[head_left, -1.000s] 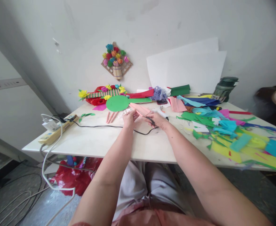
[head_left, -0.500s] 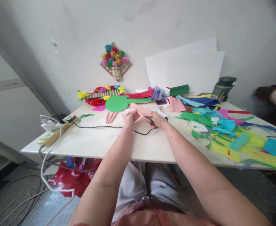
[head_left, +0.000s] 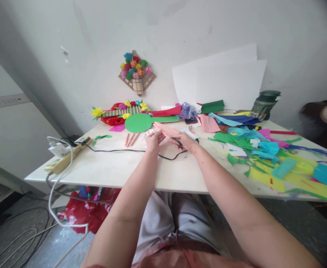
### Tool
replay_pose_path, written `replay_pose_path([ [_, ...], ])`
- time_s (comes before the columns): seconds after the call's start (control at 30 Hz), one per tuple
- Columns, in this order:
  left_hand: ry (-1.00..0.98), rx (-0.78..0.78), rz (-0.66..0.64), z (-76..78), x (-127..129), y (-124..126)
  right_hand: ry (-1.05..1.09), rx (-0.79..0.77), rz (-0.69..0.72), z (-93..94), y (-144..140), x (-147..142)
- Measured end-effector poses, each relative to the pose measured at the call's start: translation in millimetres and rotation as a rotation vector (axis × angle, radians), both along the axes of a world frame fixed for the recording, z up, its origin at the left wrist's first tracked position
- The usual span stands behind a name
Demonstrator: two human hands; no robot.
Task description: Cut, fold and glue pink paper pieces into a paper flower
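Observation:
My left hand pinches the near edge of a folded strip of pink crepe paper above the table. In my right hand are dark-handled scissors, their blades lying along the paper's near edge and pointing left. Some of my right fingers are hidden behind the scissors and paper. Left of my hands lie several thin pink paper rolls and a clear plastic wrapping. Just behind the paper is a green paper disc. A white glue gun rests behind my right hand.
A black cord crosses the table between the power strip and my hands. Coloured paper scraps cover the right side, with a dark green bottle behind them. A flower-trimmed woven piece lies at the back.

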State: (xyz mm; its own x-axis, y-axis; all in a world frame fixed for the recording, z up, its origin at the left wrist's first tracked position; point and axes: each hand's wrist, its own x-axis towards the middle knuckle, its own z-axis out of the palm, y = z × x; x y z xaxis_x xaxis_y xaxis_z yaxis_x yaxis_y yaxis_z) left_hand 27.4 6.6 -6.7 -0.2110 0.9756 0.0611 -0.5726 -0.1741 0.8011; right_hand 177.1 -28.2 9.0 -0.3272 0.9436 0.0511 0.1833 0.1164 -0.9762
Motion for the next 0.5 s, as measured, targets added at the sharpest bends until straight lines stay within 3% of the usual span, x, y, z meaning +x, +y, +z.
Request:
replay_pose_path([
  [0.5, 0.020, 0.023, 0.068, 2.4, 1.4, 0.0, -0.008, 0.021, 0.013, 5.1, -4.4, -1.7],
])
